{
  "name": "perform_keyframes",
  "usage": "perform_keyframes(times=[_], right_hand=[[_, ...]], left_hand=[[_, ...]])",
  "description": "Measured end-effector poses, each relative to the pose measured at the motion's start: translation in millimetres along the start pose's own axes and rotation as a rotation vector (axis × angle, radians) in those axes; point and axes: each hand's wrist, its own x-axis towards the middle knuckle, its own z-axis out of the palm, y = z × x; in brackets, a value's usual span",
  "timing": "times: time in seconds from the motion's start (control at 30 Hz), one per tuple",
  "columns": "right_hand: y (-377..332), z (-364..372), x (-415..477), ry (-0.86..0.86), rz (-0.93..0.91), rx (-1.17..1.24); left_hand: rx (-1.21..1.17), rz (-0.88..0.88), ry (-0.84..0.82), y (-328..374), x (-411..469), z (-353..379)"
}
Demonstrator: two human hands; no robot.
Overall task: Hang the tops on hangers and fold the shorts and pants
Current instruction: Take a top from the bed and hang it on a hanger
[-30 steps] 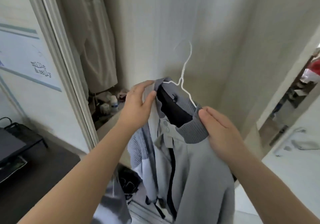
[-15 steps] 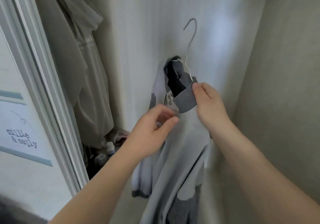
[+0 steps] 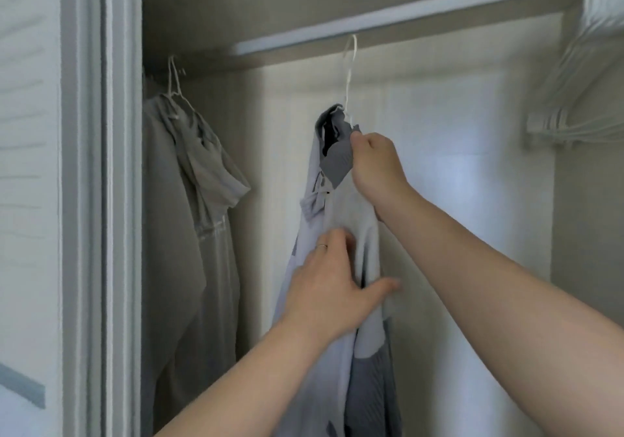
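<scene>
A light grey top [image 3: 341, 213] with a darker ribbed collar hangs on a white wire hanger [image 3: 348, 75]. The hanger's hook reaches up to the white closet rod [image 3: 405, 14]; whether it rests on the rod is unclear. My right hand [image 3: 374, 163] grips the collar and the hanger's shoulder just below the hook. My left hand [image 3: 334, 288] lies lower on the top's front, fingers spread and thumb out, pressing against the fabric.
A beige garment [image 3: 189, 200] hangs on another wire hanger at the rod's left end. A bunch of white hangers [image 3: 580, 99] sits at the right end. The closet door frame [image 3: 101, 200] stands at the left, the closet's back wall behind.
My right hand has lifted the top and hanger up to the rod. My left hand has let go of the collar area and moved down onto the front of the top.
</scene>
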Motion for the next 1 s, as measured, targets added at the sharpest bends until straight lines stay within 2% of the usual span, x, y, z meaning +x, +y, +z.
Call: perform_keyframes(times=[0.1,0.23,0.5,0.6,0.83,0.9,1.0], right_hand=[[-18.8,5.6,41.8,0.002,-0.054,-0.016],[-38.2,0.2,91.5,0.009,-0.035,-0.022],[-60.6,-11.5,161.0,0.066,0.059,-0.126],[-64.3,-9.4,165.4,0.022,0.156,-0.112],[-53.5,10.0,139.6,-0.078,0.231,-0.209],[-48.7,15.5,139.4,-0.054,0.249,-0.073],[-46.1,19.2,127.3,-0.097,0.082,-0.281]], left_hand=[[0.166,0.044,0.068,6.7,39.6,-6.1],[0.243,0.043,0.136,10.2,86.2,-24.8],[0.603,0.158,0.116,19.6,135.9,-55.2],[0.642,0.167,0.100,20.5,140.1,-62.5],[0.650,0.139,0.040,1.2,126.1,-65.4],[0.632,0.122,0.012,-3.3,120.9,-66.9],[0.596,0.069,-0.038,-12.9,113.2,-71.2]])
